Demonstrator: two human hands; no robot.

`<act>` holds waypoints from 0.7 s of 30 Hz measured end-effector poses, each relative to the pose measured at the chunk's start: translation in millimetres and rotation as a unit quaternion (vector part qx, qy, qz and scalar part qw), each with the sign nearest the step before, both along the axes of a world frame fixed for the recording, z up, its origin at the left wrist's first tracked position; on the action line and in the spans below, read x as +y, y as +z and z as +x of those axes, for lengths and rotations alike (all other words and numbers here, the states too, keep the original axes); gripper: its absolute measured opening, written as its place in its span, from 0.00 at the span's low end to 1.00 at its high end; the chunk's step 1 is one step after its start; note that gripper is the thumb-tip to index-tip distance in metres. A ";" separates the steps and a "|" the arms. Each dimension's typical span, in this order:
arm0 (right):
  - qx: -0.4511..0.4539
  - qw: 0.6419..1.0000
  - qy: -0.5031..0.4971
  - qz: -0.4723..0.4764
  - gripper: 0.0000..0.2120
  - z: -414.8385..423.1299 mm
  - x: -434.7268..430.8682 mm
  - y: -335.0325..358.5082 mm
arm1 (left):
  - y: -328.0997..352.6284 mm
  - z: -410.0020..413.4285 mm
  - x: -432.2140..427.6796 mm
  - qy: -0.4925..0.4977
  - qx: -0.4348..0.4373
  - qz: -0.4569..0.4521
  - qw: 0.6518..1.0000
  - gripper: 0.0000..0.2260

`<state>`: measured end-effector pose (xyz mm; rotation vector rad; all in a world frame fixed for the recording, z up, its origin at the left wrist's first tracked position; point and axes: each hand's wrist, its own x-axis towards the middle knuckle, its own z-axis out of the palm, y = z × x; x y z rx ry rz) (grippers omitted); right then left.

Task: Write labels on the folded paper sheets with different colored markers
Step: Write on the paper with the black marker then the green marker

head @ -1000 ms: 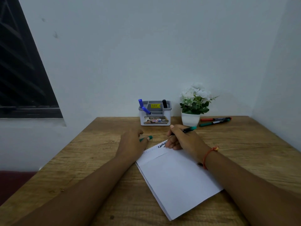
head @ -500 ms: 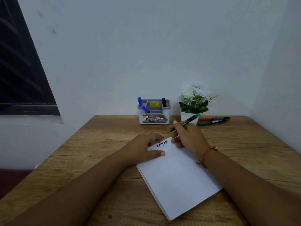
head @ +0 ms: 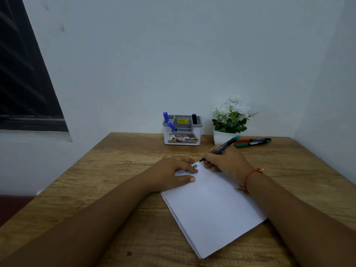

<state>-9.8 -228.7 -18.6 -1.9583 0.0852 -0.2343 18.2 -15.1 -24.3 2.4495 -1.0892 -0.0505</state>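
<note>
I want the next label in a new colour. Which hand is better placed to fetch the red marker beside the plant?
Probably the right hand: the red marker lies just beyond it, though it must first put down its green-capped marker. The left hand is pinning the folded paper.

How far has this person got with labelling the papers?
Early on, it seems. One dark scribbled label already sits at the top edge of the folded paper stack. The right hand holds a green-capped marker in a writing grip at that edge, while the left hand pins the sheet. The red marker and green marker by the plant lie unused.
</note>
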 end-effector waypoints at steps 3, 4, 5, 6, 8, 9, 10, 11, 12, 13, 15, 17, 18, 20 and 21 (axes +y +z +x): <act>0.006 1.000 -0.015 -0.027 0.09 2.3 -1.6 -2.8 | -1.1 1.5 -0.5 0.003 0.007 -0.002 1.000 0.16; 0.007 0.999 -0.019 -0.031 0.09 3.3 -1.8 -3.3 | -1.4 1.7 -0.9 0.005 0.009 -0.001 1.000 0.16; 0.008 0.999 -0.023 -0.031 0.08 3.7 -1.4 -3.7 | -1.9 1.8 -1.3 0.008 0.009 0.000 1.000 0.16; 0.009 0.999 -0.025 -0.031 0.08 4.2 -1.0 -3.9 | -2.0 1.6 -1.8 0.010 0.008 0.001 1.000 0.16; 0.010 0.999 -0.029 -0.036 0.08 5.1 -0.3 -4.6 | -1.9 1.1 -2.6 0.014 0.009 0.005 1.000 0.16; 0.010 0.999 -0.030 -0.040 0.08 4.9 0.2 -4.5 | -2.1 1.7 -3.0 0.015 0.010 0.007 1.000 0.16; 0.009 0.999 -0.031 -0.043 0.08 4.9 0.7 -4.5 | -1.9 2.1 -3.3 0.016 0.011 0.007 1.000 0.16; 0.008 0.998 -0.032 -0.045 0.08 4.8 0.9 -4.5 | -1.9 2.6 -3.5 0.017 0.013 0.009 1.000 0.16; 0.007 0.998 -0.033 -0.047 0.08 4.8 1.0 -4.4 | -1.7 2.8 -3.6 0.017 0.014 0.011 1.000 0.16; 0.007 0.998 -0.034 -0.052 0.08 4.3 1.2 -4.2 | -1.9 2.9 -3.5 0.018 0.016 0.012 1.000 0.16; 0.008 0.997 -0.033 -0.071 0.08 3.5 2.5 -3.6 | -2.5 3.4 -3.3 0.018 0.018 0.013 1.000 0.15; 0.010 0.995 -0.034 -0.097 0.09 2.8 4.6 -2.1 | -2.7 3.4 -3.1 0.019 0.018 0.017 1.000 0.15; 0.012 0.994 -0.036 -0.105 0.10 2.8 5.5 -0.9 | -2.6 3.0 -3.1 0.020 0.019 0.018 0.999 0.15; 0.013 0.992 -0.046 -0.114 0.10 3.1 5.6 0.4 | -2.7 2.5 -3.2 0.021 0.019 0.012 1.000 0.15; 0.013 0.992 -0.050 -0.111 0.10 3.7 5.2 0.3 | -2.5 2.1 -3.1 0.021 0.019 0.010 1.000 0.15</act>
